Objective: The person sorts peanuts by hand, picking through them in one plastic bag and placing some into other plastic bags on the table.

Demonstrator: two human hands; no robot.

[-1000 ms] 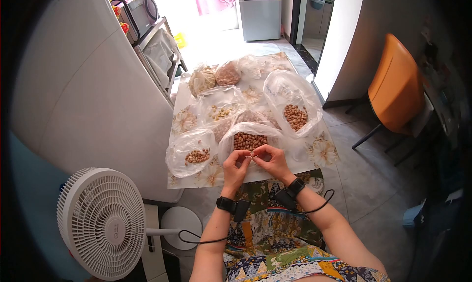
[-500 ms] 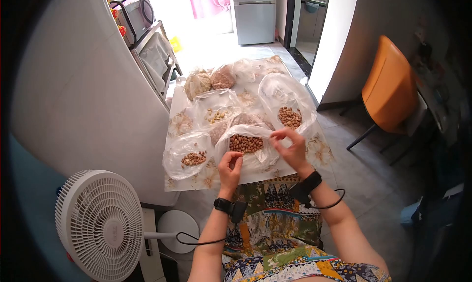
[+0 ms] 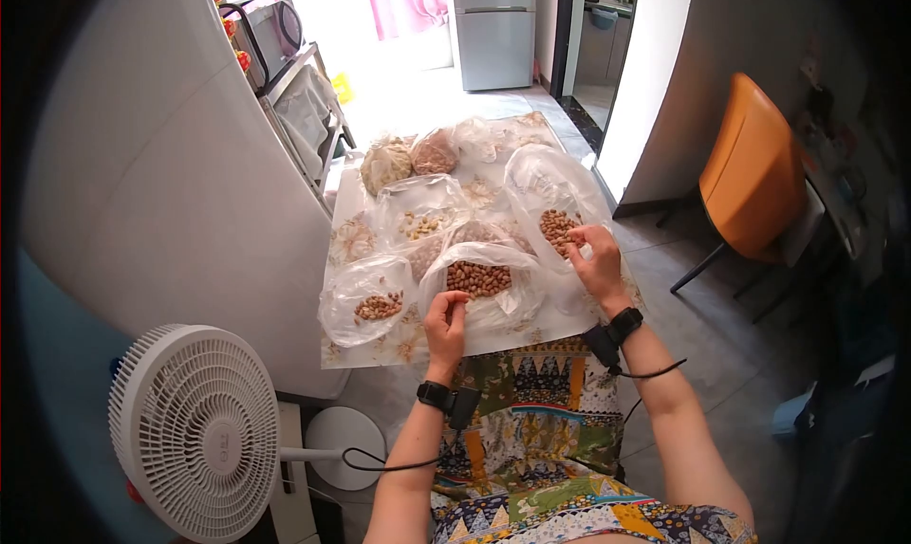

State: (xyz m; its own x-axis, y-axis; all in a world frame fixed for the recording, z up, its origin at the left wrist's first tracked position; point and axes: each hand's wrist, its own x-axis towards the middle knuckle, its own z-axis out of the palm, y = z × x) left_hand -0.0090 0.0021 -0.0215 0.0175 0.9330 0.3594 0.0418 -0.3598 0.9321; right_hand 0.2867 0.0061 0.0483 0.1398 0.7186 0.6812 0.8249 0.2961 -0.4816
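Note:
The middle plastic bag [image 3: 520, 302] lies with its mouth wide, and reddish-brown peanuts [image 3: 477, 278] fill its bottom. At its near left rim is my left hand [image 3: 444, 328], fingers closed in a pinch; whatever they hold is too small to make out. My right hand [image 3: 598, 262] reaches into the mouth of the right plastic bag [image 3: 541, 169]. Its fingertips are drawn together at the edge of the peanuts there [image 3: 558, 229], and their contents are hidden. Farther left, another clear bag [image 3: 346, 321] holds a small heap of peanuts [image 3: 379, 306].
Behind, a bag [image 3: 399, 193] holds pale kernels [image 3: 420, 224]. Two filled bags, one pale [image 3: 386, 163] and one reddish [image 3: 435, 153], stand at the far end of the flower-patterned table [image 3: 356, 356]. A white fan [image 3: 213, 430] is at lower left, an orange chair [image 3: 750, 169] at right.
My right hand has left the middle bag's rim and moved right, over the peanuts in the right bag. My left hand stays at the middle bag's near rim.

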